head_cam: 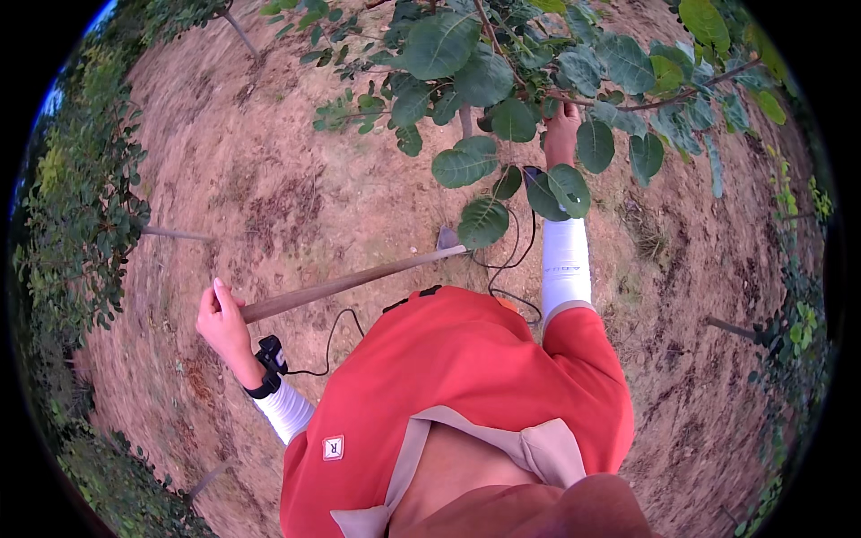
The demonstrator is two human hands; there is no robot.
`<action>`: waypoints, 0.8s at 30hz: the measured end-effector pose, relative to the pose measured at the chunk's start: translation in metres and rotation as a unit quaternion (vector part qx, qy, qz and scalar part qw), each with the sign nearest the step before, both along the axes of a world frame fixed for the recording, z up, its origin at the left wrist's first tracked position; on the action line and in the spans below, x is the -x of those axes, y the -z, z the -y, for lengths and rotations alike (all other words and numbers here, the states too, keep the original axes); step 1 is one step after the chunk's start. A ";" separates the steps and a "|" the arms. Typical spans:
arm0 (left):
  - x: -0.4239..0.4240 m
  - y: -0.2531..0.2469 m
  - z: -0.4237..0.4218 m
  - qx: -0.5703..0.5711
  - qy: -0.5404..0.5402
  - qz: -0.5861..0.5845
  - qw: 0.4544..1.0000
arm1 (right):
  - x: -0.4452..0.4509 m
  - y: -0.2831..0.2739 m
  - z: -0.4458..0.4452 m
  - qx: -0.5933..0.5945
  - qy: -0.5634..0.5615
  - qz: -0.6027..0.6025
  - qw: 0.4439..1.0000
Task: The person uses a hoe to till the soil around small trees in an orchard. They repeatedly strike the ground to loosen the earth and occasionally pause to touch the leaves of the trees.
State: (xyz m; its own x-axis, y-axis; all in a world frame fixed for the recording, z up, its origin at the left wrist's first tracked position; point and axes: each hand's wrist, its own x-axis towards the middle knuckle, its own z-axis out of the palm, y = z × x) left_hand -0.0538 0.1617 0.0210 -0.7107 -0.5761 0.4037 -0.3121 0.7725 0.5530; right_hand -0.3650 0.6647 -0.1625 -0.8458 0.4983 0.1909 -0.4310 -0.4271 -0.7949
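My left hand (223,321) is closed around the end of the wooden handle (343,286) of a hoe. The handle slants across in front of my body, and its metal blade (447,238) is near the ground, partly behind a leaf. My right hand (562,134) reaches up into a small broad-leaved tree (514,121). Its fingers are bent at a thin reddish-brown branch (646,105) and seem to pinch it; leaves hide part of the fingertips and the forearm.
Bare reddish soil (269,181) with sparse dry grass (646,232) surrounds me. Other leafy trees stand left (81,222) and right (800,336). A black device (272,354) is strapped to my left wrist, its cable (329,356) running to my body; another cable (514,259) hangs by my right arm.
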 end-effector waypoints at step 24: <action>-0.017 0.001 -0.024 -0.042 -0.007 -0.031 0.999 | 0.036 0.091 -0.021 -0.581 0.200 0.196 0.764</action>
